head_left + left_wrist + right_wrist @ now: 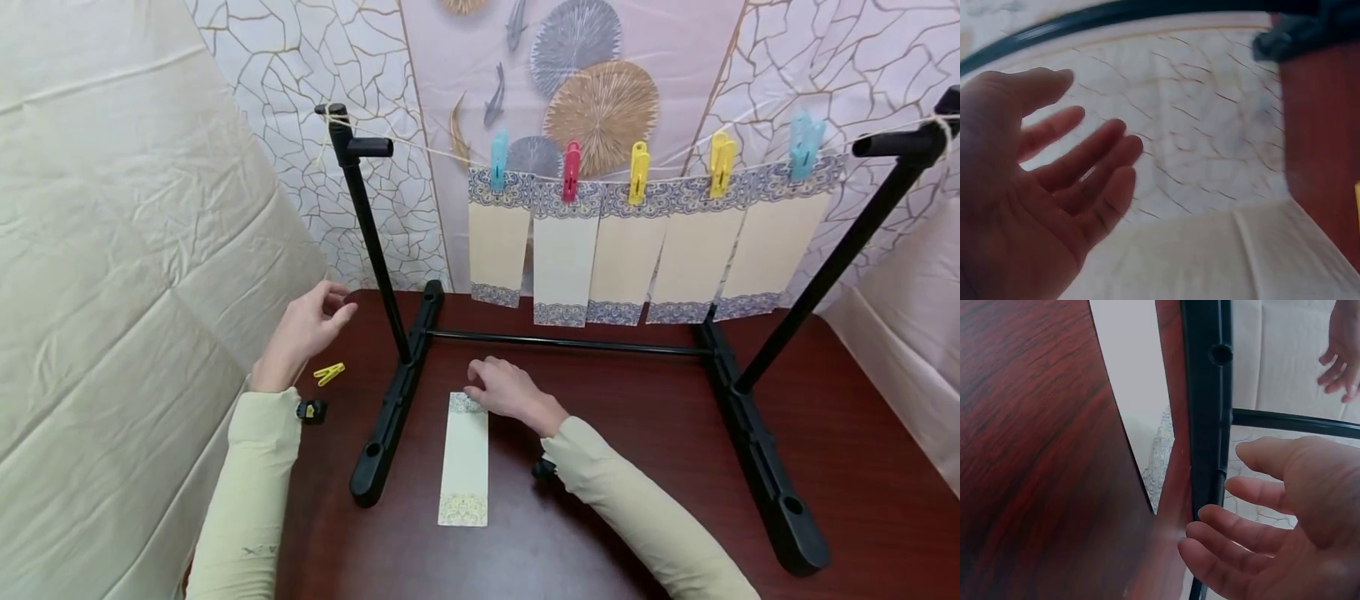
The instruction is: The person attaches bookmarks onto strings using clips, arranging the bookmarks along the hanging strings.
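My left hand (309, 323) is raised left of the black stand, fingers loosely bent and nothing in them; the left wrist view shows its palm (1029, 206) bare. A yellow clothespin (329, 373) lies on the table just below that hand. My right hand (513, 390) hovers over the top end of a cream paper strip (464, 458) with patterned ends, which lies flat on the table. In the right wrist view the right hand's fingers (1241, 531) are relaxed and apart, holding nothing, with the strip (1138, 381) beyond them.
The black stand (390, 400) has a cord tied between its posts. Several patterned strips (558, 267) hang from it by blue, red and yellow clothespins (639, 172). A low crossbar (570, 342) joins the stand's feet. Pale cloth (135, 275) borders the left side.
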A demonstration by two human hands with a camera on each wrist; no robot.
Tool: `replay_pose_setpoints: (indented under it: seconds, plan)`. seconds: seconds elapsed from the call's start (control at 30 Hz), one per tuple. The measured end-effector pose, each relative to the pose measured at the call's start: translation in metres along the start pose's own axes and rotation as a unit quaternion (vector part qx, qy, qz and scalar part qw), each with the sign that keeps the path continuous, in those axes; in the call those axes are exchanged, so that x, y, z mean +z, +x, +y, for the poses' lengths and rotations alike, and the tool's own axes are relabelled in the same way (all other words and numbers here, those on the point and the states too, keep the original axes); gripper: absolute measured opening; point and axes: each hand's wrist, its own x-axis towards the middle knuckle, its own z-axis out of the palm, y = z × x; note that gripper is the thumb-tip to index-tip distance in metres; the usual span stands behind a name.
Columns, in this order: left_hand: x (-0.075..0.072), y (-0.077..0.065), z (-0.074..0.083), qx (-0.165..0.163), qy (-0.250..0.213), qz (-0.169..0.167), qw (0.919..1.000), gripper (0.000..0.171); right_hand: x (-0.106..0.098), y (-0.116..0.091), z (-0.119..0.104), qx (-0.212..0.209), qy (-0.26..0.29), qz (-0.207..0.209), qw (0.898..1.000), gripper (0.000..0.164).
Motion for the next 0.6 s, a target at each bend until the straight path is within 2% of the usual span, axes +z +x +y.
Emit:
replay_pose_setpoints:
  seconds: [0.17, 0.27, 0.37, 0.47, 0.6]
  plan:
    - [0.011, 0.003, -0.027, -0.045, 0.017, -0.051, 0.9976, 0.048, 0.003, 0.006, 0.0, -0.009, -0.018, -0.014, 1.0, 0.024]
    - [0.015, 0.003, -0.042, -0.072, 0.027, -0.096, 0.9924, 0.053, 0.003, 0.01, -0.003, 0.001, -0.017, -0.036, 0.999, 0.032]
    - [0.02, 0.002, -0.054, -0.082, 0.045, -0.131, 0.9869, 0.054, 0.003, 0.013, -0.004, 0.015, -0.015, -0.06, 0.998, 0.041]
    - [0.028, -0.001, -0.067, -0.088, 0.06, -0.147, 0.9834, 0.053, 0.005, 0.014, -0.002, 0.021, -0.02, -0.07, 0.997, 0.046]
    - [0.039, -0.006, -0.082, -0.125, 0.063, -0.168, 0.9757, 0.054, 0.009, 0.014, 0.002, 0.029, -0.027, -0.072, 0.997, 0.046]
